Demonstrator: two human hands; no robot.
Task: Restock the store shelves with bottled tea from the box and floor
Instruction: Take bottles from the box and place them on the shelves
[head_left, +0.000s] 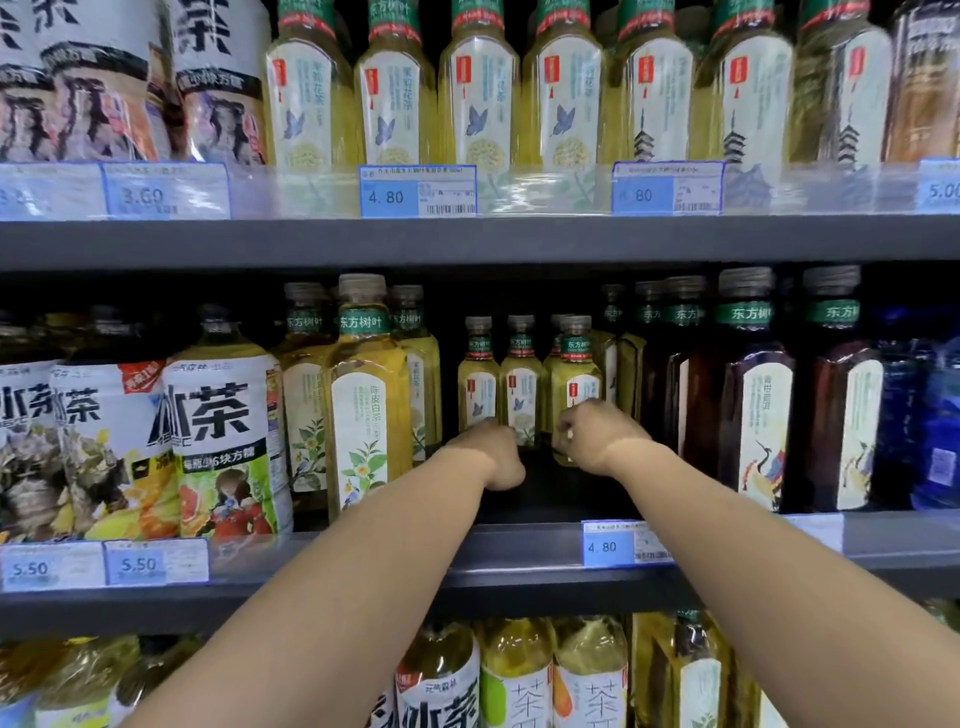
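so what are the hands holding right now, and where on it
The right hand grips the lower body of a small yellow tea bottle. The left hand is at the foot of the next bottle; its grip cannot be told.

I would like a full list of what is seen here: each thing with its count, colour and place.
shelves: three, dark grey, stacked.
price tags: about eight, blue-white, on shelf edges.
top bottles: seven, yellow, top shelf middle and right.
white-label bottles: three, middle shelf left; more above them.
small bottles: four, yellow, middle shelf, at the back.
big bottles: three, yellow, middle shelf, left of the small ones.
dark bottles: about five, brown, middle shelf right.
blue bottles: about two, middle shelf far right.
lower bottles: several, yellow, bottom shelf.
left hand: one, at the small bottles' feet; grip hidden.
right hand: one, grips the rightmost small bottle.
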